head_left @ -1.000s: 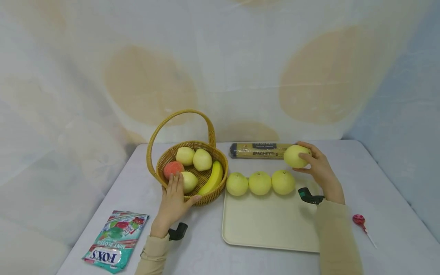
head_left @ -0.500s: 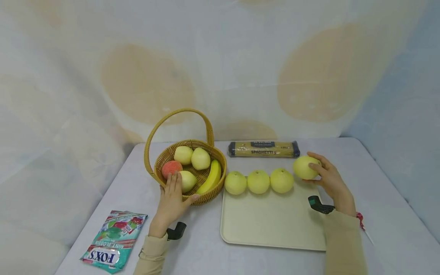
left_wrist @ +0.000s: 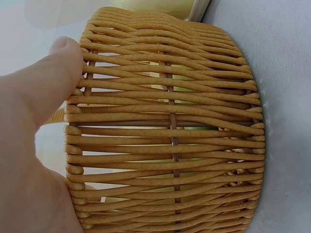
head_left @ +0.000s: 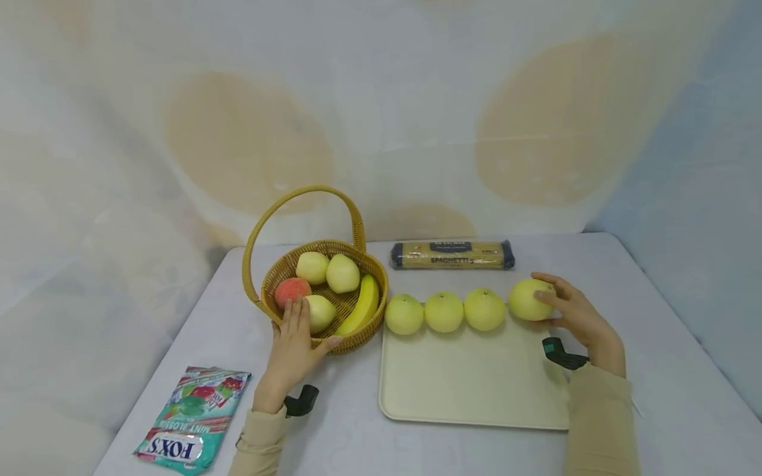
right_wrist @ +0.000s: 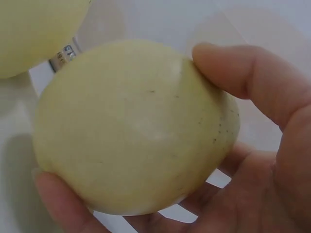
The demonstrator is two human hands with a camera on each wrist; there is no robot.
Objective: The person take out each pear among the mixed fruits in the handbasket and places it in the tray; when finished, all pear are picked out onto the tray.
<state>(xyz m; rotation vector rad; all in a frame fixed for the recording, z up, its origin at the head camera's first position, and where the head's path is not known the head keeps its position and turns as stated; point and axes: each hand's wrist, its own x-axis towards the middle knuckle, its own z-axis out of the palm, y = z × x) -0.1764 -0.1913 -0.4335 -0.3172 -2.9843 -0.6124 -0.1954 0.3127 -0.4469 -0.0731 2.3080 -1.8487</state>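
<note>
In the head view, one wicker basket [head_left: 357,342] is seen on the table [head_left: 333,430], with five fruits counted inside: three pale fruits [head_left: 342,273], one red fruit [head_left: 293,289] and one banana [head_left: 364,305]. Its near rim is covered by the left hand [head_left: 292,357], whose fingers are laid straight and close together, the thumb held apart. Three yellow fruits [head_left: 444,312] are lined up along the far edge of one tray [head_left: 470,383]; a fourth yellow fruit [head_left: 525,301] is held by the right hand [head_left: 586,324] at the row's right end, and whether the tray is touched by it cannot be told. One spaghetti packet [head_left: 452,255] is placed behind the row, and one candy bag [head_left: 193,420] is laid at the left. In the left wrist view, the thumb is rested at the basket's rim, while the other fingers are mostly hidden. In the right wrist view, two yellow fruits are shown: one is gripped between thumb and spread fingers, the other is cut off at upper left.
</note>
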